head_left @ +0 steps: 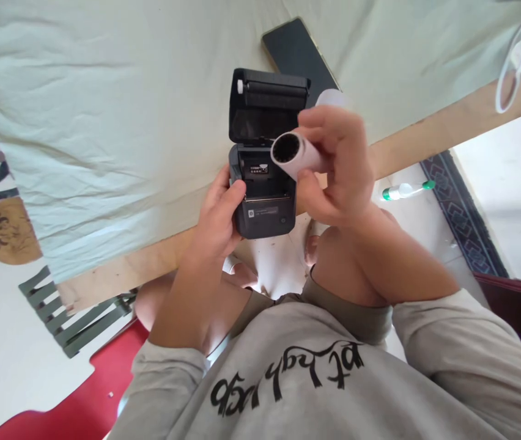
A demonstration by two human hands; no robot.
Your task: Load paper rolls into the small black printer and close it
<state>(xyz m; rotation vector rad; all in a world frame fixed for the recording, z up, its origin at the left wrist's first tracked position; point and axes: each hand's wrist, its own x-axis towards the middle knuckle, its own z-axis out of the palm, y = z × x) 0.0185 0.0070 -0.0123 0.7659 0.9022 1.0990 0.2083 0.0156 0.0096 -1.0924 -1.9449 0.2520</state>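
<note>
We hold the printer steady with our left hand, fingers wrapped around its left side and thumb pressed on the front edge, so the grip is closed on the casing. Its lid stands open, tipped back beyond our fingertips, and the empty bay lies just past the thumb. Our right hand is clamped on the roll, fingers curled over its top and thumb underneath, with the hollow core end poking out to the left of the fingertips, hovering just above and to the right of the bay, not yet in it. To seat it well, we judge we should turn the roll so its axis runs across the bay, from one side wall to the other, and check which way the loose end unwinds before lowering it; we cannot see the loose end from here. We should keep the left grip firm so the printer does not slide on the cloth, and loosen the right fingers only once the roll sits level. A phone lies beyond the lid, well clear of both hands.
</note>
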